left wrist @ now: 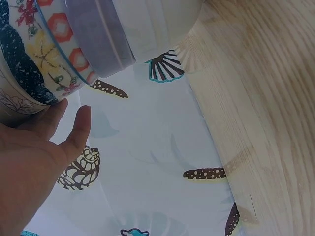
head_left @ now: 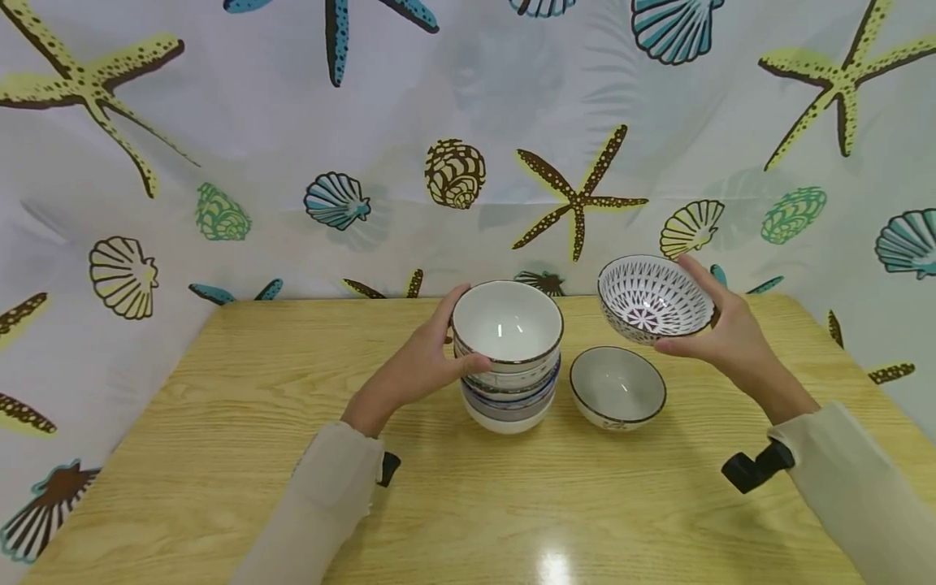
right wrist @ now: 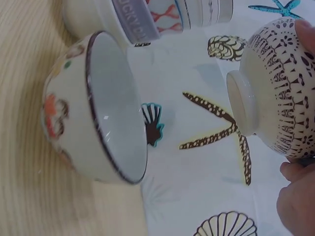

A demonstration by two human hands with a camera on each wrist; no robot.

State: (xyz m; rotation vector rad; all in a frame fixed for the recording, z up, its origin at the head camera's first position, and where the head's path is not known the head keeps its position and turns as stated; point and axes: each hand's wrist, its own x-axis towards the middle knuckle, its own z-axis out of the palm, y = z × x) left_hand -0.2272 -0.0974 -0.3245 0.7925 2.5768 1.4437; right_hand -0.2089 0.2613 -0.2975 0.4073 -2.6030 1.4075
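A stack of several bowls (head_left: 508, 398) stands on the table, topped by a white bowl (head_left: 507, 321) with a dark rim. My left hand (head_left: 427, 357) grips that top bowl from the left, thumb at the front and fingers at the back. Coloured bands on the stacked bowls (left wrist: 98, 34) show in the left wrist view. Raised at the right, my right hand (head_left: 720, 325) holds a bowl with a dark purple pattern (head_left: 654, 296) by its side, tilted. Below it, apart from the stack, a single white bowl (head_left: 617, 386) sits upright; orange flowers mark its outside in the right wrist view.
The wooden table (head_left: 241, 422) extends to both sides and toward me. A white cloth (head_left: 278, 122) printed with starfish and shells hangs behind the table's back edge. Each sleeve has a black device (head_left: 756, 467) near the wrist.
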